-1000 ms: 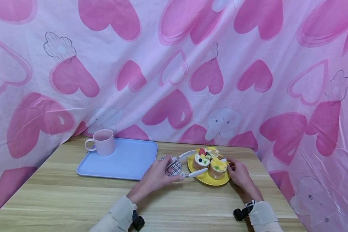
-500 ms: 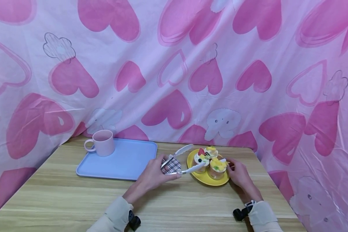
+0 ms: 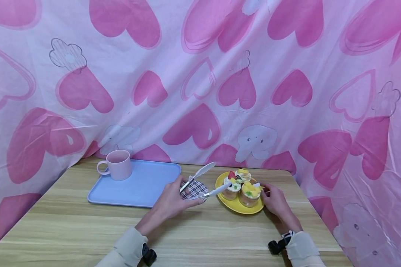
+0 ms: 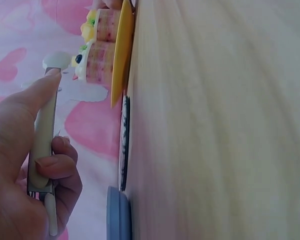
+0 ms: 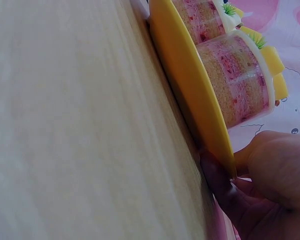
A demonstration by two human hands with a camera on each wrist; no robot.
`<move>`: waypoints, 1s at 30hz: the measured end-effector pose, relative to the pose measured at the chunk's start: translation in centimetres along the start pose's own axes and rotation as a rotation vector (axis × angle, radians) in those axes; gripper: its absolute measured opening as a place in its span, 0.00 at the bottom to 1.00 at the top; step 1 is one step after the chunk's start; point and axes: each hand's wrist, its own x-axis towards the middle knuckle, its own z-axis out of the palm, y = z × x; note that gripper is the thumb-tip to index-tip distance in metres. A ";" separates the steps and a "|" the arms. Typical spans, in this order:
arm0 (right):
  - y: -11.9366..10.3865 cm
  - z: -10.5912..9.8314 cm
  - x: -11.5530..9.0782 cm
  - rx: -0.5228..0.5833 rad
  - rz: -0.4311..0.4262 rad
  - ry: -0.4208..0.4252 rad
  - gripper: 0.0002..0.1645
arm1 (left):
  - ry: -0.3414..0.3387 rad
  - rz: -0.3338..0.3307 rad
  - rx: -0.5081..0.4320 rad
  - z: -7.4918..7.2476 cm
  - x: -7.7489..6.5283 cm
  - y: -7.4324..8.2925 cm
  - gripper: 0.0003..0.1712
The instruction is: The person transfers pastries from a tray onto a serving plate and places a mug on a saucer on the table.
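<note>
My left hand [image 3: 169,203] grips a pair of tongs [image 3: 205,168] with white tips, which point right and stand apart with nothing between them. In the left wrist view the thumb lies along one arm of the tongs [image 4: 44,135] and the fingers curl round them. At the right, my right hand [image 3: 276,202] pinches the rim of a yellow plate [image 3: 244,211]; the right wrist view shows thumb and fingers on either side of that rim. Three cake cups [image 3: 250,196] topped with cream and fruit stand on the plate. A plaid round coaster [image 3: 197,188] lies beneath the tongs.
On the left, a light blue tray [image 3: 137,185] lies on the wooden table [image 3: 87,233]. A pink mug [image 3: 119,166] stands upright on its back left corner. Behind the table hangs a pink curtain [image 3: 173,44] printed with hearts.
My left hand has drawn the tongs to the left, away from the cake cups and over the coaster. My right hand and the plate have stayed in place.
</note>
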 end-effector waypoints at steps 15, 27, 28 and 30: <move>0.1 -0.2 -0.2 0.004 -0.042 0.018 0.24 | 0.054 -0.022 -0.058 -2.4 -0.7 -1.0 0.45; 0.0 -0.1 -0.1 0.009 -0.019 0.004 0.25 | 0.104 -0.023 -0.018 -4.0 -1.1 -2.4 0.45; 0.0 -0.1 -0.1 0.008 -0.018 0.005 0.25 | 0.106 -0.023 -0.013 -4.1 -1.1 -2.5 0.46; 0.0 -0.1 -0.1 0.008 -0.019 0.007 0.25 | 0.107 -0.031 -0.006 -4.3 -1.3 -2.7 0.46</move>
